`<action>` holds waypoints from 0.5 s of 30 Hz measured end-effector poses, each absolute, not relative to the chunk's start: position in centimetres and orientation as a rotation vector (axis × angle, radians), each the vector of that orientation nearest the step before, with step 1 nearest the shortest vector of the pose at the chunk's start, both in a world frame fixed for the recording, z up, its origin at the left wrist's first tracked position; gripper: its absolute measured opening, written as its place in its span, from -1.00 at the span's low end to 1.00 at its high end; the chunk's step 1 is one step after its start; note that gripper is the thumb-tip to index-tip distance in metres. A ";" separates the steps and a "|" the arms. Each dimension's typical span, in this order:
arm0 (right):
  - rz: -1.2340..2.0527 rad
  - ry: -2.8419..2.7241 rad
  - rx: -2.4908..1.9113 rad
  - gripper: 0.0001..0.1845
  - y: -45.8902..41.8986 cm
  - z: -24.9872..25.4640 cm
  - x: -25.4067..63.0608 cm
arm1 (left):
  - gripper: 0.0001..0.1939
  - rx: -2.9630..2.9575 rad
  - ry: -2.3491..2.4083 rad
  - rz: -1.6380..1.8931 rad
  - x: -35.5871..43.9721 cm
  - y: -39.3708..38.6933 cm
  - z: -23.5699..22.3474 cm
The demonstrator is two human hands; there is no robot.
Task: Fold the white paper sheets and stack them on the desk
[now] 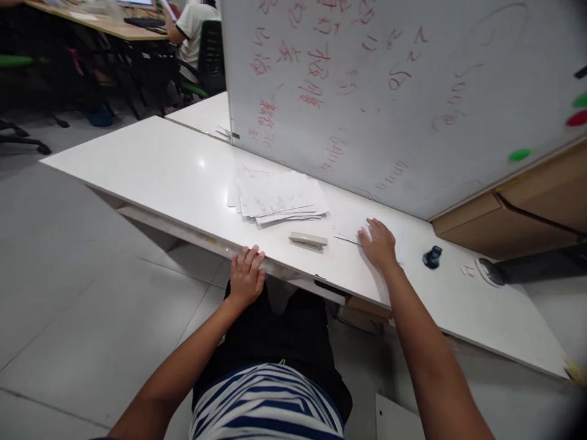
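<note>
My left hand (247, 276) rests its fingertips on the front edge of a white table (151, 162), fingers stretched out and nothing in them. Over on the right, my right hand (379, 244) lies on some white paper (347, 229), its fingers apart and touching the sheet. Between the two hands is a beige stapler (309, 239), lying on its own. Behind it sits a loose, uneven stack of paper sheets (284, 195) with faint marks on top. A small dark blue object (431, 257) of a kind I cannot make out stands right of my right hand.
A whiteboard (367, 91) with red writing rises along the table's back. Round magnets cling to it, one of them green (520, 155). Brown cardboard boxes (477, 226) stand at the right, near a dark pole with a round base (490, 272). A seated person (195, 30) is at a far desk.
</note>
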State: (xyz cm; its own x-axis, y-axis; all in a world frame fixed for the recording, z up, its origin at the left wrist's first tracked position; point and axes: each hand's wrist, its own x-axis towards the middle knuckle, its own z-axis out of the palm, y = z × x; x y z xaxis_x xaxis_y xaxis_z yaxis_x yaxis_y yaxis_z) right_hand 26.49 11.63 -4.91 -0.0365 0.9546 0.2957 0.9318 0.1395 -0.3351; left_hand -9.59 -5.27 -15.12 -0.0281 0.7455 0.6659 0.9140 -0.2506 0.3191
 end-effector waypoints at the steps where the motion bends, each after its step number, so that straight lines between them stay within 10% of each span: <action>1: 0.105 -2.002 -1.830 -0.45 11.1 -5.6 27.4 | -0.53 -2.017 -1.770 -1.139 -9.5 -5.5 -14.2; 15: 0.226 -2.132 -1.777 -0.26 10.1 -6.1 27.9 | -0.84 -1.868 -1.780 -1.213 -9.6 -3.2 -11.2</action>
State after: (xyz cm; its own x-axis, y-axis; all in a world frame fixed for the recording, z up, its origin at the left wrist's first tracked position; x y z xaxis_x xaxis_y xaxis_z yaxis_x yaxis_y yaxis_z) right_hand 27.89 10.11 -6.09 -0.1481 0.9747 0.1672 0.9181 0.1984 -0.3432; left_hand -9.58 -3.24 -11.16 -0.1174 0.6792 0.7245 0.9227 -0.1951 0.3325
